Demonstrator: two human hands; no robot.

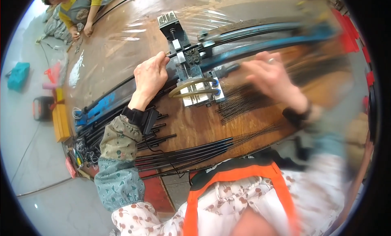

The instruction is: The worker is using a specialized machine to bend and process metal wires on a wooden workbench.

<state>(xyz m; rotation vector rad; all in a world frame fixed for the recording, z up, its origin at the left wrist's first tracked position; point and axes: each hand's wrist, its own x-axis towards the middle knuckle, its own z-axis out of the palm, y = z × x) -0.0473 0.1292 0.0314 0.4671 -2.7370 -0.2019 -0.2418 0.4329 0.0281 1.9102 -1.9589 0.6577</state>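
Note:
My left hand (150, 75) is closed, its thumb and fingers pinching a thin black rod at the left side of a metal clamping fixture (190, 61). The rod runs into the fixture. Two curved yellowish air hoses (193, 87) with blue fittings arch over the fixture's near end. My right hand (271, 75) is to the right of the fixture, smeared by motion. Its fingers are near a dark cylindrical end piece (232, 68), and I cannot tell whether they touch it. Beyond that hand a long blue bar (264, 46) stretches right.
Bundles of black rods (191, 150) lie along the near table edge. Long thin springs (240, 103) are spread right of the fixture. Another person (79, 10) in yellow sleeves works at the far left. A yellow box (61, 122) stands left of the table.

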